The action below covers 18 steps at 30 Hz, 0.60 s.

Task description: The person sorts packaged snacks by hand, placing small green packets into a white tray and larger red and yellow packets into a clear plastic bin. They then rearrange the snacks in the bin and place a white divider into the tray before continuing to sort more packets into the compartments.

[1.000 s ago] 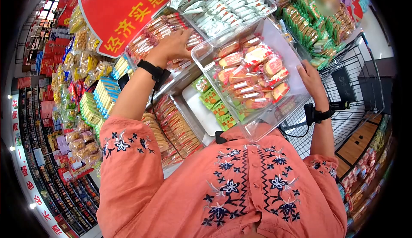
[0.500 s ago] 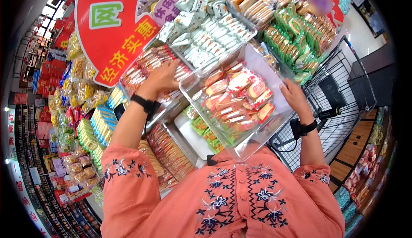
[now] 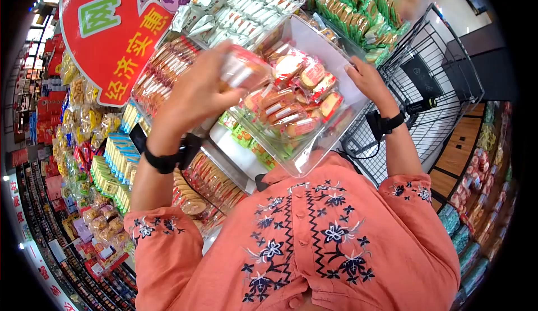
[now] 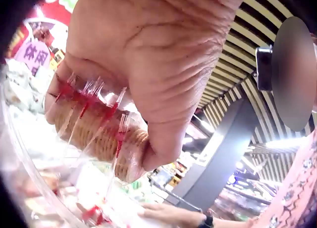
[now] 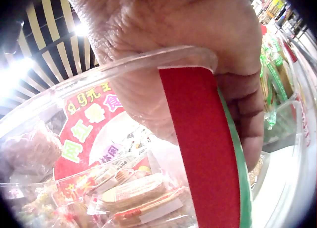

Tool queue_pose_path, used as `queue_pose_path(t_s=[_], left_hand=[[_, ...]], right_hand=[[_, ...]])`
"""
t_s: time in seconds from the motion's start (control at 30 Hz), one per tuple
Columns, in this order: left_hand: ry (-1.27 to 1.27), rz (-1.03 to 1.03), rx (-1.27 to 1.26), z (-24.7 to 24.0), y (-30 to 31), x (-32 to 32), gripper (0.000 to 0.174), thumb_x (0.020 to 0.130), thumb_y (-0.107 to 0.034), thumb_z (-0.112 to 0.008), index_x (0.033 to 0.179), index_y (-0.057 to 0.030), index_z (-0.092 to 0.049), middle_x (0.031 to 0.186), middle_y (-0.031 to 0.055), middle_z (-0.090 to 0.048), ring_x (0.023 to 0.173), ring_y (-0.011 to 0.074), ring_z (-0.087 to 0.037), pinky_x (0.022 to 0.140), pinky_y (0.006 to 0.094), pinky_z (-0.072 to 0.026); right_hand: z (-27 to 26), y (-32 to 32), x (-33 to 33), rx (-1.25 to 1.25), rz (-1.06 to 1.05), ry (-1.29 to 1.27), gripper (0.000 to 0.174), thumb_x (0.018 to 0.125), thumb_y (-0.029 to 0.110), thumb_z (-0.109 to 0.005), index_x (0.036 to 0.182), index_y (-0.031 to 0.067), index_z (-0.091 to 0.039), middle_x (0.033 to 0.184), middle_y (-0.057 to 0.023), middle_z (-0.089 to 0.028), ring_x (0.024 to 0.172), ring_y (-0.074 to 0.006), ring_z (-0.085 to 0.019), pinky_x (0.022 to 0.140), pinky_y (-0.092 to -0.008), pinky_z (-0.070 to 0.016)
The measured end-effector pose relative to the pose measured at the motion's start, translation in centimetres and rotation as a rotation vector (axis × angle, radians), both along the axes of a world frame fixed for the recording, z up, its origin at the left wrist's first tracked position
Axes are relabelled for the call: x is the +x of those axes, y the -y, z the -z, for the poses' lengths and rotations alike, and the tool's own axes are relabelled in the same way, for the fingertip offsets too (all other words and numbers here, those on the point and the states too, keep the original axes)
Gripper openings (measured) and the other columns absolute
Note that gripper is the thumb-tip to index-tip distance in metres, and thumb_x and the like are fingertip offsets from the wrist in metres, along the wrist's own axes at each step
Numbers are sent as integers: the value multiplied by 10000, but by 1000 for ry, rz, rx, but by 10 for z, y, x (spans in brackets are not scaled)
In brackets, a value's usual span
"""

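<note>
In the head view the left hand (image 3: 196, 87) grips a row of wrapped biscuits (image 3: 244, 68) above the left rim of a clear plastic box (image 3: 302, 162). The left wrist view shows fingers and thumb round several biscuit packs (image 4: 99, 131) with red-marked clear wrappers. More red and white wrapped biscuits (image 3: 288, 112) lie inside the box. At the box's right side, the right hand (image 3: 370, 82) holds the wall; up close in the right wrist view, the hand (image 5: 198, 50) curls over the rim beside a red strip (image 5: 200, 144).
Behind the box are bins of white packets (image 3: 241, 17) and green-wrapped biscuits (image 3: 347, 17). A red sign (image 3: 109, 36) stands at upper left. Under the box sits a bin with green packets (image 3: 241, 137). A wire shopping cart (image 3: 414, 109) is at the right.
The left hand has lifted from the bin of red packets, with several biscuit packs now in its grip, and moved to the box's rim. The right hand stays on the box.
</note>
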<state>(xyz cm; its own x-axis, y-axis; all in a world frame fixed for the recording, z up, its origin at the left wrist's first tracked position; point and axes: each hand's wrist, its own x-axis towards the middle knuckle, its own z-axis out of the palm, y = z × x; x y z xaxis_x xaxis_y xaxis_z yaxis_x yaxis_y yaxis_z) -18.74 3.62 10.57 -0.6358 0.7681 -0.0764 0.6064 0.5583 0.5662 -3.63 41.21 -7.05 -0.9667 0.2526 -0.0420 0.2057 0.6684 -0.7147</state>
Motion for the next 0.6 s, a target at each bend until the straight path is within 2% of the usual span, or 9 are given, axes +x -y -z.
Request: queue_pose_path(t_s=[0.1,0.13,0.2,0.3,0.33,0.37,0.5,0.57,0.6], left_hand=[[-34,175,-154,16,-30,22,864,820,-342,-759,1480,71,-383,1289,306,-558,1187,426,-584,1009,443,-486],[-44,188,-153,24,-35,28,872,822,-349,-768,1478,71,-376,1277,307,-558,1178,433,-584,1000,451,-488],[-68,216,-155,37,-43,39,888,826,-363,-787,1475,72,-363,1252,310,-558,1158,448,-584,981,468,-492],[76,229,-177,47,-52,49,911,825,-387,-816,1474,55,-354,1273,309,-554,1170,456,-579,989,478,-489],[19,237,-124,54,-49,51,899,834,-394,-820,1477,36,-362,1299,321,-542,1195,461,-570,1010,474,-482],[-32,259,-76,56,-46,48,869,853,-378,-804,1484,22,-360,1333,312,-538,1224,448,-567,1037,461,-474],[-141,77,51,25,-22,13,648,922,-327,-749,1431,-13,-498,1369,224,-568,1254,369,-578,1047,423,-473],[-361,-34,72,31,10,-31,654,921,-341,-750,1432,-17,-500,1376,219,-575,1266,358,-577,1052,420,-473],[-355,-102,11,31,28,-54,657,921,-342,-750,1430,-10,-500,1387,226,-568,1280,359,-569,1061,419,-467]], right_hand=[[4,-1,0,-11,-11,-32,288,1007,258,-582,1080,-20,-559,796,-239,-597,705,-340,-580,667,-424,-468],[6,-2,0,-18,-16,-48,283,1015,250,-581,1051,-28,-543,774,-233,-567,670,-316,-540,656,-415,-457],[6,-2,2,-2,-1,-33,280,1016,246,-583,1048,-29,-544,786,-224,-571,682,-300,-537,659,-408,-457],[11,-4,0,-10,0,-60,277,1017,243,-584,1048,-30,-546,799,-211,-570,695,-277,-530,661,-397,-457],[12,-3,0,-20,-10,-78,277,1017,243,-584,1048,-30,-547,803,-207,-569,698,-270,-526,662,-394,-456],[10,-5,0,-36,-6,-31,299,992,262,-588,1142,4,-604,879,-260,-665,800,-407,-653,710,-438,-494],[11,-7,0,-35,-18,-15,264,1001,246,-577,1080,-5,-594,868,-253,-648,787,-379,-642,707,-428,-488],[5,-2,-1,-61,-27,-21,259,1004,245,-570,1059,-7,-585,849,-247,-637,767,-391,-625,698,-427,-484],[8,-5,-1,-63,-25,-18,257,1004,244,-568,1061,-7,-585,847,-246,-637,765,-390,-625,696,-426,-484]])
